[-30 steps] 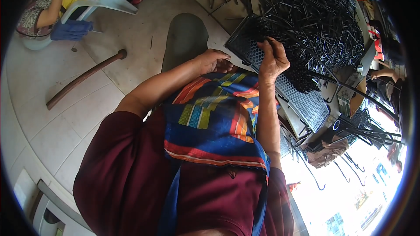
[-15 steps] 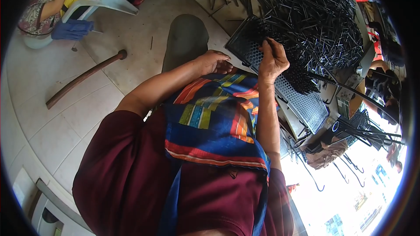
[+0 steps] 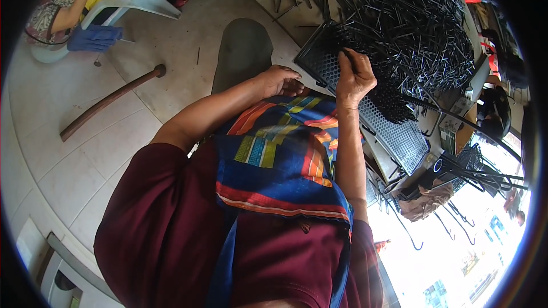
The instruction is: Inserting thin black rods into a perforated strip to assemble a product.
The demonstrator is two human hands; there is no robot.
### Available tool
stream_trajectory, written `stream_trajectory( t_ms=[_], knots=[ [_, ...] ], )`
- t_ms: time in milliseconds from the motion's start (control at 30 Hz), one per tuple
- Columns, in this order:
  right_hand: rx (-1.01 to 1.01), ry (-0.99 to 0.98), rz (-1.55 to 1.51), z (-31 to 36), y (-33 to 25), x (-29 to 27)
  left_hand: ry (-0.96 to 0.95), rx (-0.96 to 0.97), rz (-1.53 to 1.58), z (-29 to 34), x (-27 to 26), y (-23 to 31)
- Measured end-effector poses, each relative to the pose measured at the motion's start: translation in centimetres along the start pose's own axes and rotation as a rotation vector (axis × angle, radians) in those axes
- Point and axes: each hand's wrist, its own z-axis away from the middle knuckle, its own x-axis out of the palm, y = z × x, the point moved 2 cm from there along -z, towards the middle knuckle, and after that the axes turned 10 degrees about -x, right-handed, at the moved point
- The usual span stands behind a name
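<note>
My right hand (image 3: 356, 78) is closed in a pinch over the far left part of a tray of perforated metal (image 3: 399, 142). Whatever its fingertips hold is too small and dark to make out. Thin black rods (image 3: 394, 105) stand packed in the tray's holes beside this hand, while the near right part shows bare holes. My left hand (image 3: 279, 81) rests at the far edge of the patterned blue apron (image 3: 285, 137), its fingers curled. Anything inside those fingers is hidden.
A large heap of loose black rods (image 3: 411, 23) lies beyond the tray. Black metal hooks (image 3: 445, 222) and crumpled brown paper (image 3: 425, 202) are at the right. On the tiled floor lies a wooden-handled tool (image 3: 114, 102). Another person's arm (image 3: 71, 8) shows by a white chair (image 3: 128, 5).
My right hand has shifted very slightly left, still pinched over the tray. My left hand stays in place. Dark shapes at the far right edge have moved a little.
</note>
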Motion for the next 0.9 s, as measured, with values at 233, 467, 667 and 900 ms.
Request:
stream_trajectory(
  t_ms=[233, 467, 667, 900],
  knots=[
    [-0.117, -0.113, 0.132, -0.3, -1.0, 0.3, 0.005, 0.010, -0.008, 0.0, -0.1, 0.0],
    [0.020, -0.035, 0.112, 0.4, -0.6, 0.5, 0.009, 0.014, -0.012, 0.1, 0.0, -0.1],
    [-0.012, -0.049, 0.186, -0.7, 0.2, 0.2, -0.007, 0.029, -0.029, 0.1, 0.2, -0.1],
    [0.020, -0.151, 0.084, 0.1, -0.1, 0.8, 0.015, 0.023, -0.001, 0.0, 0.0, 0.2]
  ],
)
